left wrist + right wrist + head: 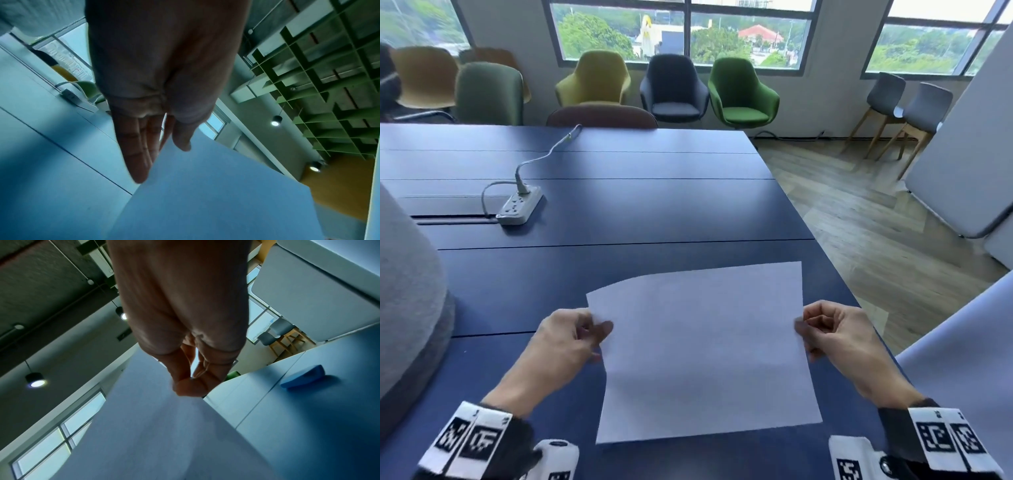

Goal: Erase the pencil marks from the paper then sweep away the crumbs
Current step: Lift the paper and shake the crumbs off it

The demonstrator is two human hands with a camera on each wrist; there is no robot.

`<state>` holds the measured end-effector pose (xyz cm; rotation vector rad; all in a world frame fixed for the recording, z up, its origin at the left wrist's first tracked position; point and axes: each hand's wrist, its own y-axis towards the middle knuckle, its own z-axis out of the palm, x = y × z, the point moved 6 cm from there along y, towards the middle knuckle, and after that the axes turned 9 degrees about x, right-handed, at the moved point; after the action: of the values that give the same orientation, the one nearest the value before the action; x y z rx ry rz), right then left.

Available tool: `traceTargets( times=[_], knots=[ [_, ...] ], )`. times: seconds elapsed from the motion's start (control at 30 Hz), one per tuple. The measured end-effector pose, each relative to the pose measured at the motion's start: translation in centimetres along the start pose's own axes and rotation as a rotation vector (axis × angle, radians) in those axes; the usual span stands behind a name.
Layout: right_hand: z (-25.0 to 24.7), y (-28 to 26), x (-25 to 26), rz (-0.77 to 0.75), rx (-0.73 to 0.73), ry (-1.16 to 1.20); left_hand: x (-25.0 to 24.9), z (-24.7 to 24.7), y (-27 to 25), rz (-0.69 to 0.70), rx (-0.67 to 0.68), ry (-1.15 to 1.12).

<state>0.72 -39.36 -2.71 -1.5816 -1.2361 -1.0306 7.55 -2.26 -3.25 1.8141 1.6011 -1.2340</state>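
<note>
You held the paper (702, 349) above the blue table (619, 205); your left hand (566, 337) pinched its left edge, your right hand (835, 334) its right edge; no pencil marks or crumbs showed; judged the closing step, tipping crumbs off; next, lay the sheet flat.

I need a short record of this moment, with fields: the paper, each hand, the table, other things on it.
paper: white sheet, lifted above the table, no marks visible
left hand: pinches the sheet's left edge
right hand: pinches the right edge
table: dark blue
other things: white power strip with a plugged cable; blue object on the table, unclear what
</note>
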Motion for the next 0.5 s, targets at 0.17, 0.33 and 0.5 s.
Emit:
traceTargets(
  times=[0.17, 0.33, 0.5],
  knots=[
    [-0.3, -0.7, 2.2, -0.108, -0.063, 0.014, -2.1, -1.9, -1.2, 0.13, -0.19, 0.008],
    [-0.6, -3.1, 6.3, -0.325, -0.237, -0.068, -6.9, -4.7, -4.5, 0.442, -0.363, -0.012],
    [0.2, -3.8, 6.4, -0.326, -0.285, -0.344, -8.1, -4.6, -6.2, 0.522, -0.373, 0.105]
  ],
)
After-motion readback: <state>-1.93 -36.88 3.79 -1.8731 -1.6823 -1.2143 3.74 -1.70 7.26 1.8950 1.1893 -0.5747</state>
